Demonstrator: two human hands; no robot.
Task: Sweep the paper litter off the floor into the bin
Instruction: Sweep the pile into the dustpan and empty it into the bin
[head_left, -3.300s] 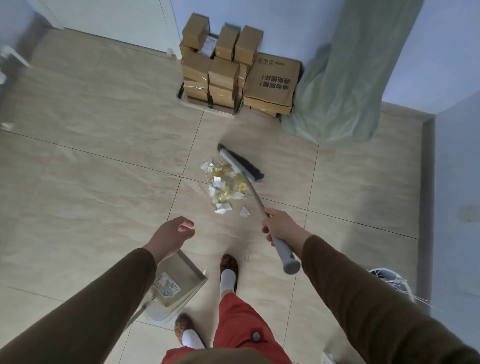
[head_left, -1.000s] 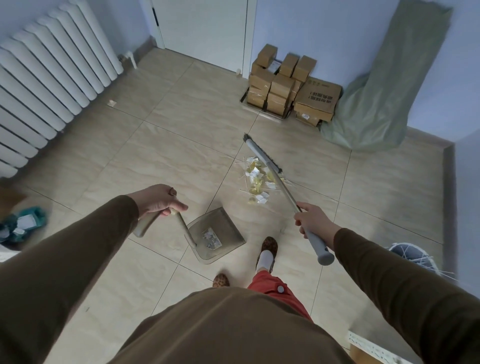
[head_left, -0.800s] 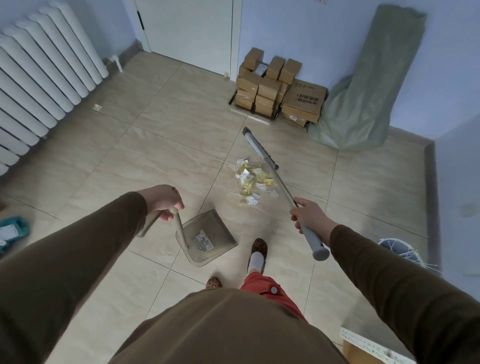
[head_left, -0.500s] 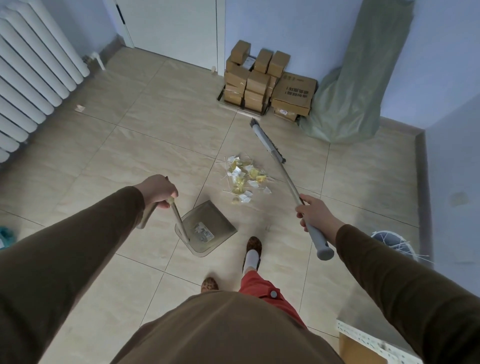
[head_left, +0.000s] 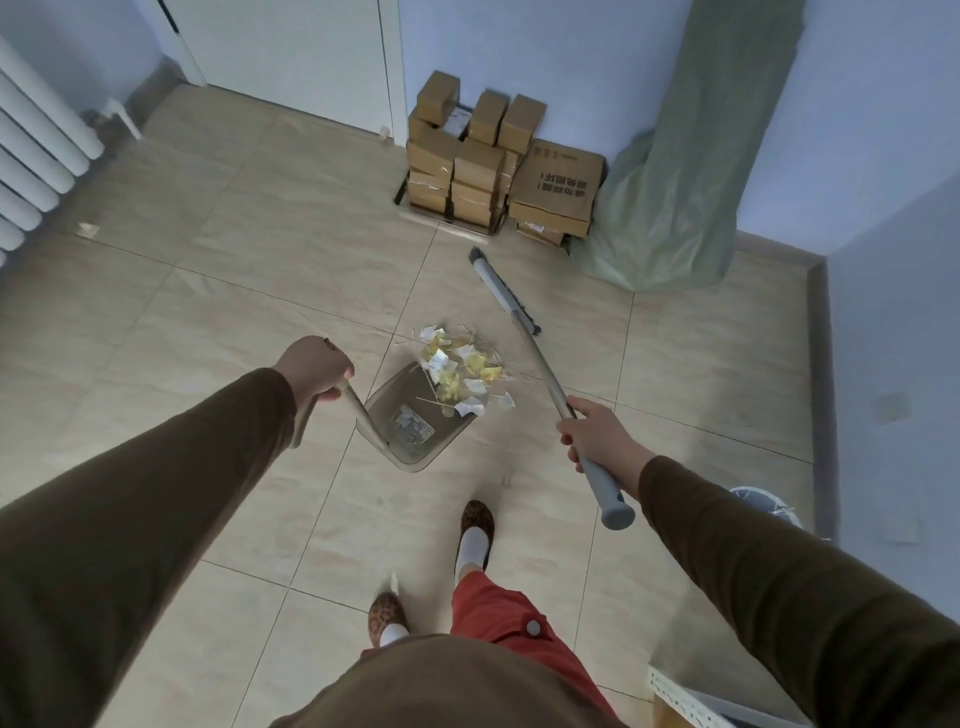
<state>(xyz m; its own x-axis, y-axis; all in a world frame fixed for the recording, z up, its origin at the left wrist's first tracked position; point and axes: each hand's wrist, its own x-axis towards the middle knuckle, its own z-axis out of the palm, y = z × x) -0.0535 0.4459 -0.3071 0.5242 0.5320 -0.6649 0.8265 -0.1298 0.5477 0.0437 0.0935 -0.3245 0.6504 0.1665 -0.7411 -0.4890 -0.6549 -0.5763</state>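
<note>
Person stands on tiled floor (head_left: 218, 291), left hand (head_left: 316, 367) curled round dustpan (head_left: 415, 421) handle, right hand (head_left: 597, 434) gripping broom (head_left: 524, 332) shaft. Paper litter (head_left: 460, 371) lies at pan's mouth, approx. 12 o'clock of feet; broom head at litter's 1 o'clock. Cardboard boxes (head_left: 488, 161) stacked vs. far wall.

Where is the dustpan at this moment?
In the head view the dustpan sits on the floor left of centre, its mouth at the paper litter, its handle held by the left hand.
</note>
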